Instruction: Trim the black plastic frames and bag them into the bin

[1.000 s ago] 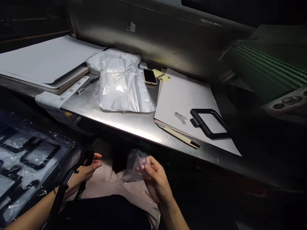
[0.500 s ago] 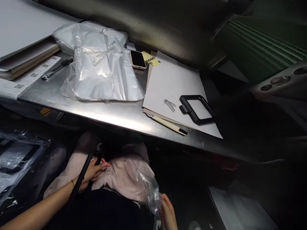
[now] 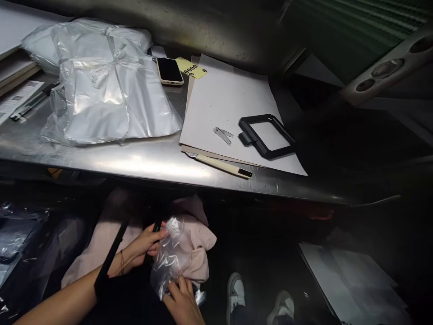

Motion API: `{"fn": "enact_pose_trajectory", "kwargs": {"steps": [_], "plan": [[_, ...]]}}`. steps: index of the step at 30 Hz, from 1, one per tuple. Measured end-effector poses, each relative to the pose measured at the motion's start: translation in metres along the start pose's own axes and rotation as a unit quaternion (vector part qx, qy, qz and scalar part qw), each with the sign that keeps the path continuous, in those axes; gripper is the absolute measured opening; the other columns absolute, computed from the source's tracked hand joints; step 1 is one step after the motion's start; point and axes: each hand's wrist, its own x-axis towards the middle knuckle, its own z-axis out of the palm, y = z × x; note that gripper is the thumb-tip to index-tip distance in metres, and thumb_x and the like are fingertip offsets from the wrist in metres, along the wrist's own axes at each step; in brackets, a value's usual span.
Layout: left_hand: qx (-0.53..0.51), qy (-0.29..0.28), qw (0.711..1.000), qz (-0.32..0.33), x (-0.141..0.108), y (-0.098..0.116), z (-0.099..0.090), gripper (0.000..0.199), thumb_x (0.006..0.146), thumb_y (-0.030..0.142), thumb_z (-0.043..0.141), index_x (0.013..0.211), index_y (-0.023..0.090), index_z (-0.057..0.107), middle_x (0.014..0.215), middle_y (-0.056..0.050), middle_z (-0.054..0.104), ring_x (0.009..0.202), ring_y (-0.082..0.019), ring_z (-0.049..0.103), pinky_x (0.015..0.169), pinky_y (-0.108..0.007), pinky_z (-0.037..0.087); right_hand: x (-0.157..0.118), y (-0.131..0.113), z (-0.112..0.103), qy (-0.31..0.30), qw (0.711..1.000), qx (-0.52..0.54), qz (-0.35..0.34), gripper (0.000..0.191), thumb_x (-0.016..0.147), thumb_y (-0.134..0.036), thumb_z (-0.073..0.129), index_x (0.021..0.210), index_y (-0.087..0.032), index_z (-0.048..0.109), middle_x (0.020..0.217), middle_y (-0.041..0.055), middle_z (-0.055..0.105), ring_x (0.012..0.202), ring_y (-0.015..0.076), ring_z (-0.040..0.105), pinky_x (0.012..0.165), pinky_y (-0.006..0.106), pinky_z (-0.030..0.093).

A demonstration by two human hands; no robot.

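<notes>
Over my lap, my left hand [image 3: 144, 247] is closed around a black frame [image 3: 113, 253], whose long side bar runs up past my wrist. Beside its fingertips is the upper end of a clear plastic bag [image 3: 172, 257]. The fingers of my right hand [image 3: 183, 301] are bent against the bag's lower end and grip it. The bag hangs crumpled between both hands, in front of pink cloth [image 3: 198, 243] on my lap. Whether the frame's tip is inside the bag's mouth I cannot tell.
On the metal table lie a stack of clear bags [image 3: 94, 99], a phone [image 3: 170, 71], white sheets [image 3: 233, 99], another black frame [image 3: 248, 131], a small folding blade [image 3: 223, 135] and a cream-handled knife [image 3: 219, 165]. Bagged items [image 3: 20, 243] are at lower left. Shoes [image 3: 236, 291] show below.
My right hand has moved left with the plastic bag, bringing it up to the black frame. My left hand has shifted slightly right. The camera view has turned, so the table items appear further left.
</notes>
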Motion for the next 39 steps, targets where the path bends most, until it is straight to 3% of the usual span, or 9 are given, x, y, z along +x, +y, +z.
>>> {"fn": "enact_pose_trajectory", "kwargs": {"steps": [3, 7, 11, 16, 22, 26, 32, 35, 39], "plan": [[0.023, 0.004, 0.999, 0.022, -0.017, 0.018, 0.001, 0.008, 0.080, 0.018, 0.048, 0.086, 0.013, 0.048, 0.054, 0.010, 0.039, 0.032, 0.002, 0.020, 0.027, -0.012, 0.015, -0.001, 0.011, -0.042, 0.046, 0.996, 0.072, 0.018, 0.026, 0.068, -0.034, 0.062, 0.090, -0.027, 0.050, 0.093, -0.0031, 0.060, 0.080, 0.0134, 0.057, 0.067, 0.021, 0.046], [0.055, 0.013, 0.996, 0.068, -0.043, 0.041, 0.005, 0.018, 0.069, 0.020, 0.061, 0.081, 0.016, 0.047, 0.049, 0.012, 0.033, 0.035, 0.001, 0.020, 0.033, -0.014, 0.014, 0.019, 0.012, -0.108, 0.168, 0.974, 0.113, 0.104, 0.022, 0.085, -0.023, 0.041, 0.107, -0.021, 0.039, 0.109, 0.0078, 0.049, 0.102, 0.0171, 0.046, 0.082, 0.030, 0.040], [0.071, 0.028, 0.992, 0.103, -0.060, 0.051, 0.005, 0.029, 0.061, 0.024, 0.067, 0.082, 0.018, 0.048, 0.047, 0.012, 0.031, 0.038, -0.001, 0.023, 0.038, -0.017, 0.017, 0.063, -0.018, -0.136, 0.137, 0.977, 0.155, 0.045, 0.020, 0.071, -0.033, 0.060, 0.089, -0.024, 0.053, 0.093, 0.0031, 0.052, 0.090, 0.0195, 0.047, 0.078, 0.034, 0.038], [0.094, 0.059, 0.980, 0.164, -0.077, 0.066, -0.003, 0.024, 0.060, 0.024, 0.068, 0.078, 0.019, 0.053, 0.056, 0.008, 0.044, 0.047, -0.006, 0.035, 0.047, -0.021, 0.029, 0.100, -0.040, -0.124, 0.032, 0.965, 0.231, 0.121, 0.016, 0.071, -0.030, 0.059, 0.083, -0.019, 0.055, 0.078, 0.0030, 0.055, 0.076, 0.0192, 0.050, 0.070, 0.035, 0.038], [0.109, 0.094, 0.961, 0.235, -0.093, 0.085, -0.021, 0.024, 0.056, 0.021, 0.070, 0.077, 0.019, 0.058, 0.074, 0.001, 0.056, 0.071, -0.014, 0.048, 0.063, -0.023, 0.037, 0.117, -0.040, -0.118, -0.063, 0.905, 0.383, 0.175, 0.010, 0.063, -0.016, 0.062, 0.061, -0.017, 0.053, 0.057, -0.0042, 0.052, 0.054, 0.0096, 0.046, 0.049, 0.020, 0.036], [0.073, 0.132, 0.960, 0.236, -0.094, 0.075, -0.031, 0.032, 0.062, 0.032, 0.065, 0.090, 0.023, 0.051, 0.089, 0.000, 0.053, 0.057, -0.008, 0.045, 0.049, -0.020, 0.033, 0.125, -0.049, -0.111, -0.012, 0.883, 0.423, 0.202, 0.020, 0.058, -0.016, 0.065, 0.054, -0.018, 0.046, 0.054, -0.0061, 0.047, 0.054, 0.0085, 0.042, 0.051, 0.020, 0.033], [0.052, 0.039, 0.989, 0.130, -0.085, 0.053, -0.027, 0.032, 0.059, 0.038, 0.066, 0.076, 0.015, 0.052, 0.043, 0.010, 0.040, 0.033, 0.000, 0.022, 0.034, -0.017, 0.013, 0.139, -0.061, -0.074, 0.037, 0.850, 0.484, 0.205, 0.024, 0.049, -0.013, 0.070, 0.048, -0.018, 0.046, 0.051, -0.0060, 0.047, 0.053, 0.0095, 0.039, 0.052, 0.023, 0.031], [0.039, 0.051, 0.991, 0.120, -0.080, 0.051, -0.035, 0.019, 0.071, 0.032, 0.057, 0.073, 0.015, 0.049, 0.039, 0.013, 0.028, 0.032, 0.000, 0.018, 0.033, -0.016, 0.012, 0.138, -0.054, -0.069, 0.059, 0.798, 0.567, 0.195, 0.019, 0.054, -0.021, 0.070, 0.055, -0.017, 0.052, 0.056, -0.0044, 0.051, 0.058, 0.0108, 0.045, 0.057, 0.024, 0.035], [0.041, 0.107, 0.983, 0.142, -0.073, 0.050, -0.058, 0.016, 0.081, 0.027, 0.046, 0.072, 0.014, 0.047, 0.042, 0.013, 0.023, 0.031, -0.001, 0.014, 0.031, -0.016, 0.013, 0.132, -0.027, -0.080, 0.154, 0.691, 0.680, 0.192, 0.020, 0.073, -0.036, 0.054, 0.072, -0.017, 0.050, 0.065, -0.0044, 0.049, 0.060, 0.0089, 0.048, 0.062, 0.027, 0.041]]}}
